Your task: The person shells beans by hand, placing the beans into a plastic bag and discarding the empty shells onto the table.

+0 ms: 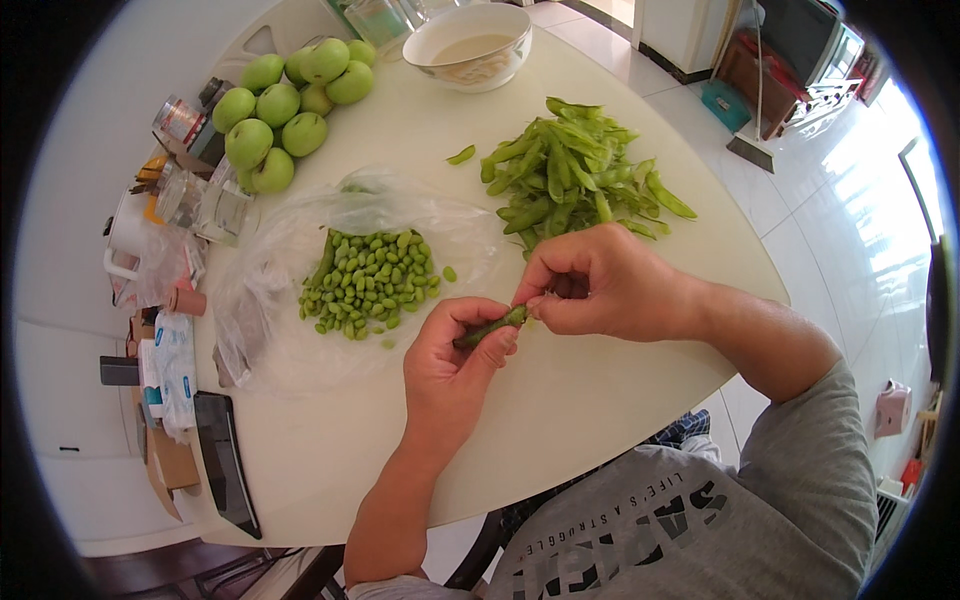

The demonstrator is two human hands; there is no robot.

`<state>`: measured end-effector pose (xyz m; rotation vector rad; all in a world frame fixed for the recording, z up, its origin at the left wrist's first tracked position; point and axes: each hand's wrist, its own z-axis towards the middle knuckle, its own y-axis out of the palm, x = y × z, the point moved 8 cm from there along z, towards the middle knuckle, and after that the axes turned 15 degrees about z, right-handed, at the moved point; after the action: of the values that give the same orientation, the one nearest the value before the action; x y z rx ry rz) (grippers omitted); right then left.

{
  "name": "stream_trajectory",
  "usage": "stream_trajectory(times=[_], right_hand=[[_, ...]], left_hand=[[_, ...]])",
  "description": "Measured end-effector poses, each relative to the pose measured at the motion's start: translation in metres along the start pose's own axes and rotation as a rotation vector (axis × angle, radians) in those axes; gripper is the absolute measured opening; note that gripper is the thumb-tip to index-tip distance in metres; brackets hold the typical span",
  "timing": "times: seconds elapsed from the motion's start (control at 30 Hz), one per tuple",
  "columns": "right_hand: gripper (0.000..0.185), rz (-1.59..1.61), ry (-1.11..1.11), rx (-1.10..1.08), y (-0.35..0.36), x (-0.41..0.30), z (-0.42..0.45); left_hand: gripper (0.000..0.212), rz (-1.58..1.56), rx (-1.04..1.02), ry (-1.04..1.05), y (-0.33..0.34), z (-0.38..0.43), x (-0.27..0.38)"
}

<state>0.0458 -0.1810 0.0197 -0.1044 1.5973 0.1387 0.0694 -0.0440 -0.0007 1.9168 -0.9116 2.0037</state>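
Between my two hands is one green soybean pod (491, 328). My left hand (457, 360) grips its body between thumb and fingers, while my right hand (600, 289) pinches its upper right end. Left of them, shelled green soybeans (375, 274) lie heaped on a clear plastic bag (262, 300), with a long pod at the heap's left edge. One loose bean (449, 274) rests just right of the heap. Beyond my right hand is a large pile of green pods (570, 165); a single small pod (461, 154) lies to its left.
At the far edge of the pale table (592, 397) stands a patterned bowl (480, 56) of cloudy liquid. Green apples (277, 105) are grouped at the far left. Glass jars (180, 195), a tissue pack (174, 360) and a dark tablet (225, 461) line the left side.
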Motion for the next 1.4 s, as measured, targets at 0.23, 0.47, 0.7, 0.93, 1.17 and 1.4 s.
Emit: stream_trajectory(times=[0.23,0.47,0.7,0.93,1.17,1.4], right_hand=[[0.009,0.289,0.318,-0.141,0.008,0.021,-0.001],[0.012,0.721,0.453,-0.100,0.015,0.038,0.000],[0.012,0.440,0.270,-0.047,0.012,0.021,0.002],[0.010,0.293,0.198,-0.085,0.011,0.023,0.004],[0.011,0.342,0.182,-0.074,0.013,0.024,0.005],[0.008,0.141,0.211,-0.067,0.015,0.020,0.001]], left_hand=[[0.019,-0.171,-0.151,0.011,0.010,0.001,-0.003],[0.024,0.980,0.458,0.763,-0.003,-0.024,0.059],[0.028,0.397,0.236,0.336,-0.008,-0.008,0.030],[0.021,0.041,0.107,-0.018,-0.007,0.000,0.004],[0.022,0.004,0.113,-0.054,-0.004,-0.002,0.001],[0.017,0.064,0.194,0.042,-0.006,-0.005,-0.001]])
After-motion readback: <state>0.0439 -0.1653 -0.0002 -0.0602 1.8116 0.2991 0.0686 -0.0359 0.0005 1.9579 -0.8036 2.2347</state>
